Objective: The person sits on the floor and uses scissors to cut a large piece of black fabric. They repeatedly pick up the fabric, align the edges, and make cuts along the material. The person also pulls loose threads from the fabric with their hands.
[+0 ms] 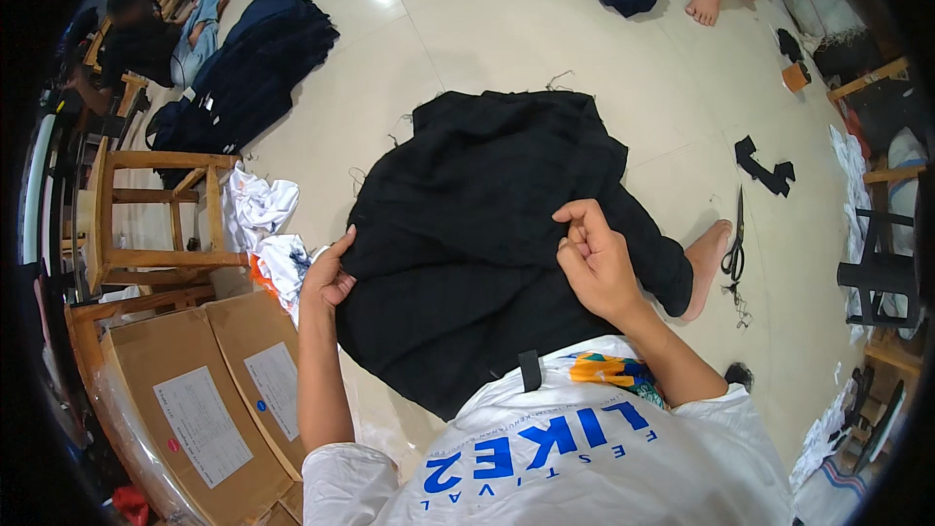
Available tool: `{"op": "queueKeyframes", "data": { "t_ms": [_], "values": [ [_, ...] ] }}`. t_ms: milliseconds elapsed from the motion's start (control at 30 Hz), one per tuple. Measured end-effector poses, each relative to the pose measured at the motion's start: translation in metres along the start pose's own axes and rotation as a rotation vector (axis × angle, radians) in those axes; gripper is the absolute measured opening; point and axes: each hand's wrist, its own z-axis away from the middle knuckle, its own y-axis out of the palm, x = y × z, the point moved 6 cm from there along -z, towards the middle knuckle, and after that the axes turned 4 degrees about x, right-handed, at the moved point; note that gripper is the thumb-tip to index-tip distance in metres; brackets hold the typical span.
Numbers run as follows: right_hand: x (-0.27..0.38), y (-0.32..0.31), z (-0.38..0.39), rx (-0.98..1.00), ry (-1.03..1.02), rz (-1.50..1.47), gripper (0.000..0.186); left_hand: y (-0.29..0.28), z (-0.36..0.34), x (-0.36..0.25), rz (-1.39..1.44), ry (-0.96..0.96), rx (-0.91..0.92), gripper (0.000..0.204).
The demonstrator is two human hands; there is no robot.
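A large black cloth (477,205) is draped over my lap and legs, with loose threads sticking out along its far edge. At the cloth's left edge, my left hand (329,273) grips it between thumb and curled fingers. My right hand (596,258) is above the right part of the cloth, its fingers curled in and pressed together. Whatever it pinches, if anything, is too small to make out. Black-handled scissors (735,251) lie on the floor to the right, beside my bare foot (706,268).
A wooden stool (161,258), white cloth scraps (263,203) and cardboard boxes (185,399) stand close on my left. Dark garment piles (258,63) lie at far left and far centre. Co-workers sit beyond them. A black fabric strip (765,168) and an orange-brown spool (796,76) are on the right.
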Motion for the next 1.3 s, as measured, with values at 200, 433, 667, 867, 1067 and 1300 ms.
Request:
{"op": "queueKeyframes", "data": {
  "t_ms": [200,433,667,867,1067,1300],
  "values": [
    [0.005,0.005,0.004,0.157,-0.099,0.591,0.022,0.011,0.016,-0.021,-0.130,0.114,0.027,0.040],
    [0.008,0.016,0.008,0.313,-0.066,0.706,0.036,0.028,0.037,-0.074,-0.268,0.567,-0.038,0.037],
    [0.010,0.018,0.002,0.091,-0.219,0.258,0.048,0.015,0.012,-0.099,-0.228,0.773,-0.114,0.033],
    [0.012,0.033,-0.007,0.091,-0.220,0.059,0.047,0.021,-0.039,-0.091,-0.080,0.603,-0.166,0.031],
    [0.004,0.042,-0.016,0.123,-0.223,-0.061,0.038,0.017,-0.063,-0.077,-0.109,0.494,-0.155,0.029],
    [-0.021,0.048,-0.015,0.314,0.161,-0.498,0.034,-0.002,-0.067,-0.068,-0.123,0.457,-0.170,0.032]
  ]
}}
